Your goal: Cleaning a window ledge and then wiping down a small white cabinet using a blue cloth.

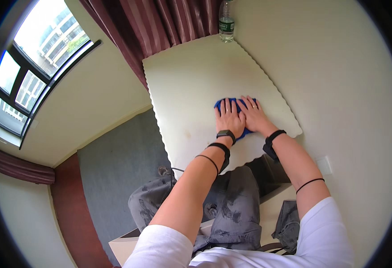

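A blue cloth (246,133) lies on a white tabletop with a scalloped edge (182,90). Both palms press on it from above. My left hand (230,117) rests on its left part, fingers a little spread and pointing away from me. Touching it on the right is my right hand (254,114), laid over the cloth's right part, with its fingers angled to the upper left. Most of the cloth is hidden under the hands. Neither hand's fingers curl visibly around it. Faint brownish marks (188,134) show on the tabletop left of the hands.
A plastic water bottle (226,28) stands at the table's far corner, beside a striped maroon curtain (169,23). A wall (333,83) runs along the right side. A cardboard-coloured box (124,246) is at lower left, near my legs. A dark bundled fabric (288,224) lies at lower right.
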